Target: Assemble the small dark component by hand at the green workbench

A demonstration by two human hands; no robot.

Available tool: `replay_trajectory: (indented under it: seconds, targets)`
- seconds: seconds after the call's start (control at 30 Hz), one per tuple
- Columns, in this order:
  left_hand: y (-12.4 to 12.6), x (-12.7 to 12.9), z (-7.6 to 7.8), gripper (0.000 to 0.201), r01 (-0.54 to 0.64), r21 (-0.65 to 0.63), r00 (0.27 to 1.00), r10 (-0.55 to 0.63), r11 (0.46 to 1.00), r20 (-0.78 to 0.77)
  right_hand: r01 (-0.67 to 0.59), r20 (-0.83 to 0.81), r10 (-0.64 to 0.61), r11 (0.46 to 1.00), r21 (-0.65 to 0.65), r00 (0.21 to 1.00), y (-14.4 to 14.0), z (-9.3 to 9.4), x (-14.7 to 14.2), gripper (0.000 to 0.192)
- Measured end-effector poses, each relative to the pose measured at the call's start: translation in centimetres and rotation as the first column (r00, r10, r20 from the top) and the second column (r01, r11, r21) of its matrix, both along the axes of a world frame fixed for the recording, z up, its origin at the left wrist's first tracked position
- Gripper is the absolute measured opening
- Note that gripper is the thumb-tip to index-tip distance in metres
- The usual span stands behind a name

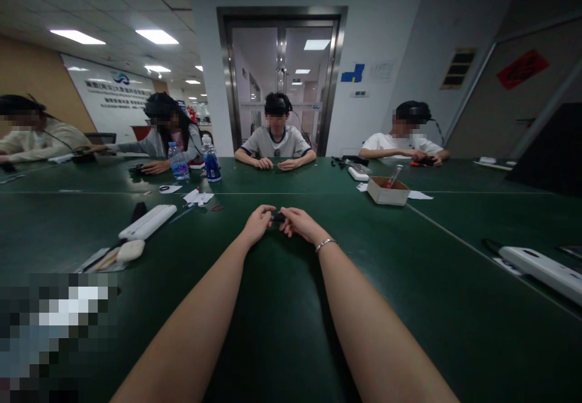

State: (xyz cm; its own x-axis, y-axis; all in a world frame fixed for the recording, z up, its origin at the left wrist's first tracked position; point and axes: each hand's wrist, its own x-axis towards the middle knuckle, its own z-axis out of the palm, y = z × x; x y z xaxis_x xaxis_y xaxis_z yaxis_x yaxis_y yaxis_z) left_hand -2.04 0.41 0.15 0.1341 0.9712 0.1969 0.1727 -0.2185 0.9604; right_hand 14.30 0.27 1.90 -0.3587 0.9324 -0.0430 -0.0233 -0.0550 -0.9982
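Both my arms stretch forward over the green table [273,306]. My left hand [259,223] and my right hand [302,223] meet near the middle, just above the tabletop. Between their fingertips is a small dark object [277,217], pinched from both sides. Its kind is too small and dim to make out, and the fingers cover part of it. A silver bracelet circles my right wrist.
Left of my arms lie a white elongated device [148,222] and a rounded cream item [130,250]. Two bottles [211,162] stand farther back. Ahead right is a small open box [388,192]; a white power strip [543,269] lies at right. Several people sit across the table.
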Motion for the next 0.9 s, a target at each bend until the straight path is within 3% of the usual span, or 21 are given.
replay_trajectory:
  seconds: [0.07, 0.13, 0.2, 0.3, 0.4, 0.53, 0.7, 0.83, 0.9]
  targets:
    - [-0.07, 0.02, 0.04, 0.029, -0.001, -0.002, 1.000, 0.001, 1.000, 0.007, 0.011, -0.018, -0.010, 1.000, 0.029, 1.000, -0.13, 0.09, 0.06, 0.014]
    - [-0.20, 0.07, 0.15, 0.029, -0.003, -0.005, 1.000, 0.003, 1.000, 0.012, 0.012, -0.074, -0.009, 0.999, 0.047, 0.997, -0.27, 0.19, 0.16, 0.037]
    - [-0.34, 0.13, 0.29, 0.029, -0.003, -0.007, 1.000, 0.004, 1.000, 0.010, 0.018, -0.089, -0.015, 0.999, 0.042, 0.996, -0.31, 0.22, 0.16, 0.045]
    - [-0.51, 0.20, 0.49, 0.028, -0.011, -0.014, 1.000, 0.011, 1.000, 0.003, 0.040, -0.006, -0.040, 0.998, 0.041, 0.999, -0.12, 0.00, -0.09, 0.023]
    - [-0.54, 0.19, 0.55, 0.028, -0.019, -0.021, 1.000, 0.019, 1.000, -0.001, 0.044, 0.027, -0.047, 0.996, 0.082, 0.999, 0.08, -0.26, -0.22, 0.016]
    - [-0.41, 0.07, 0.42, 0.028, -0.014, -0.011, 1.000, 0.014, 1.000, -0.015, 0.011, -0.063, -0.007, 0.998, 0.066, 0.998, -0.06, -0.24, -0.02, 0.038]
    - [-0.45, 0.06, 0.45, 0.028, -0.017, -0.013, 1.000, 0.017, 1.000, -0.015, 0.041, -0.003, -0.041, 0.998, 0.045, 0.999, -0.20, -0.09, -0.09, 0.014]
    - [-0.64, 0.13, 0.63, 0.028, -0.014, -0.025, 1.000, 0.014, 1.000, -0.008, 0.014, -0.061, -0.009, 0.997, 0.077, 0.998, -0.27, -0.02, -0.10, 0.037]
    - [-0.66, 0.13, 0.66, 0.028, -0.014, -0.030, 1.000, 0.014, 0.999, -0.004, 0.020, -0.032, -0.018, 0.998, 0.053, 0.999, -0.26, -0.03, -0.13, 0.029]
